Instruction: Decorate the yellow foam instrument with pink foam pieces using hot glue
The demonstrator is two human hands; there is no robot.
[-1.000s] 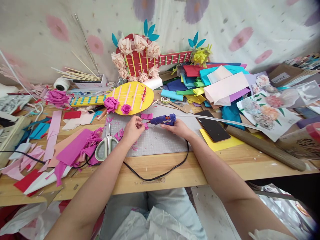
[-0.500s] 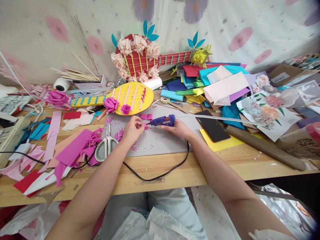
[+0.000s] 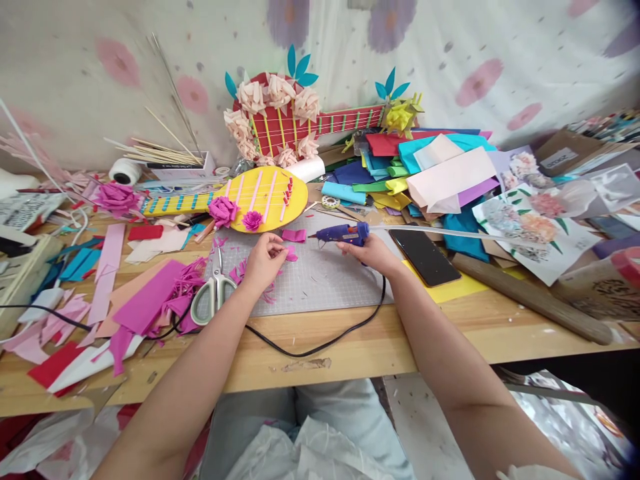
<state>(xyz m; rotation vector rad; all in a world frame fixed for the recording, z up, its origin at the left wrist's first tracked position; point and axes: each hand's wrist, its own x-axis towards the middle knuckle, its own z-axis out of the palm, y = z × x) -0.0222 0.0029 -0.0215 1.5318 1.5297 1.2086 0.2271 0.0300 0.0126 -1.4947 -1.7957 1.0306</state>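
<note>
Over the grey cutting mat (image 3: 330,287), my left hand (image 3: 265,261) pinches a small magenta paper piece (image 3: 291,254) that sticks out past the fingertips. My right hand (image 3: 373,253) is wrapped round a blue glue gun (image 3: 345,233), its nozzle pointing left, a short gap from the paper. A long translucent glue stick (image 3: 440,233) runs out of its back to the right. Just beyond my left fingers lies a folded magenta strip (image 3: 294,235). Scissors (image 3: 215,290) with pale grips lie left of my left wrist, beside magenta scraps.
Behind the mat lies a yellow paper guitar (image 3: 260,197) with magenta flowers; a red one (image 3: 280,120) leans on the wall. A phone (image 3: 425,257) and a wooden stick (image 3: 530,299) lie to the right. The black cord (image 3: 310,352) loops along the table's front.
My right hand has drawn the glue gun rightward, so its nozzle has moved off the magenta paper. My left hand stays nearly in place, still pinching the paper.
</note>
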